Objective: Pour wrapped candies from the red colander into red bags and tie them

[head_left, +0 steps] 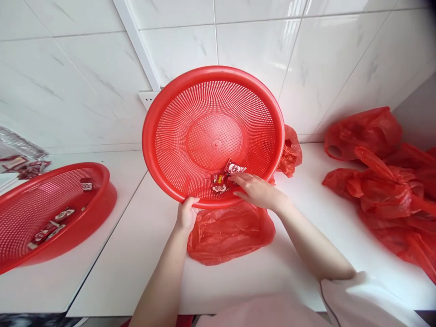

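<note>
A large red plastic colander basket (218, 129) is tilted up toward me above the table. My left hand (187, 214) is closed on its near rim, thumb over the edge. Inside the basket my right hand (254, 188) reaches over the lower right wall, fingers stretched out and touching small snack packets. One red-and-white packet (235, 167) lies at the fingertips. Beside it is a dark red packet with yellow print (217, 179), with another pale-printed packet (220, 188) just below. Under the basket's near rim, a red plastic bag (231, 234) lies spread with its mouth open.
A second red basket (102, 195) with several packets (47, 229) stands at the left. Several knotted red bags (384, 190) are heaped at the right. Another crumpled red bag (291, 152) sits behind the basket, near the tiled wall (255, 45). A wall socket (148, 98) is at back left.
</note>
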Motion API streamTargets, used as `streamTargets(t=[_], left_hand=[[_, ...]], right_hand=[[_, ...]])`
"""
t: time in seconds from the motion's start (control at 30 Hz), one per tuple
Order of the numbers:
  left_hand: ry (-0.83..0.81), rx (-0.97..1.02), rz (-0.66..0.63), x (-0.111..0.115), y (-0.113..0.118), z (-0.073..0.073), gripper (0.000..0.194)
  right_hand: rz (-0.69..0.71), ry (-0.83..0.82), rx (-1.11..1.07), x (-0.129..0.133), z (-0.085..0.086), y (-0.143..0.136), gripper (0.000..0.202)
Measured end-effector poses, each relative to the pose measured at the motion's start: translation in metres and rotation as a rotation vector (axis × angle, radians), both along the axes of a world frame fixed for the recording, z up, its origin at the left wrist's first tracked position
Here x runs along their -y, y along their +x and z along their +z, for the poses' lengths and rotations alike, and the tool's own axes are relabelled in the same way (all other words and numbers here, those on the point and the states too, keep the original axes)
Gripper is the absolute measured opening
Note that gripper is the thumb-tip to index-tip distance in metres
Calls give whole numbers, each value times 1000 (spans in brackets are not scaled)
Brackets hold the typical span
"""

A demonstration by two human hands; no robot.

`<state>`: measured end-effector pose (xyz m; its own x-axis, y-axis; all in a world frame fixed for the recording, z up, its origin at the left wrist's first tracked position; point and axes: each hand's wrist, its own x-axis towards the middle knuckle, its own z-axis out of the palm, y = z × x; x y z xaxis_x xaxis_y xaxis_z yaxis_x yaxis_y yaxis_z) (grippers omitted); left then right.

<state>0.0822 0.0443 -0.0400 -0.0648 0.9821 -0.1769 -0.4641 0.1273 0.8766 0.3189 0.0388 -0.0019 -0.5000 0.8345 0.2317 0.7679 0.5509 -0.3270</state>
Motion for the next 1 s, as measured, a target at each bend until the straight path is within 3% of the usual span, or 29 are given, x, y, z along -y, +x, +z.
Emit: streamTargets(t=[0.1,0.2,0.33,0.47,0.57,0.67,0.77,0.9,1.0], left_hand=[[25,20,9,-3,0,-5,23],[15,13,6,-5,0,-9,21],[-28,-11,-19,-7,0,-13,22],[-37,-20,-41,-7,1,-14,22],[-27,-23,-52,-6,0,-14,21],[-20,-26,-73,-6,0,-14,20],[-10,-22,-82,-5,1,-14,15],[-24,2,-80,-4,3,-15,13],[-26,17,-49,-5,3,-16,14]], right_hand=[[0,26,47,-5,-8,-5,35],[36,7,44,-2,-2,-6,26],[133,-143,-113,7,9,-7,20],[317,-325,-217,12,9,-12,12],[344,-295,-246,11,5,-15,19],[211,-136,-253,5,-1,-15,26],[109,-108,-202,-1,-10,-14,39],[164,-214,-78,-4,-20,-17,72],[214,-214,-34,-1,-20,-21,66]])
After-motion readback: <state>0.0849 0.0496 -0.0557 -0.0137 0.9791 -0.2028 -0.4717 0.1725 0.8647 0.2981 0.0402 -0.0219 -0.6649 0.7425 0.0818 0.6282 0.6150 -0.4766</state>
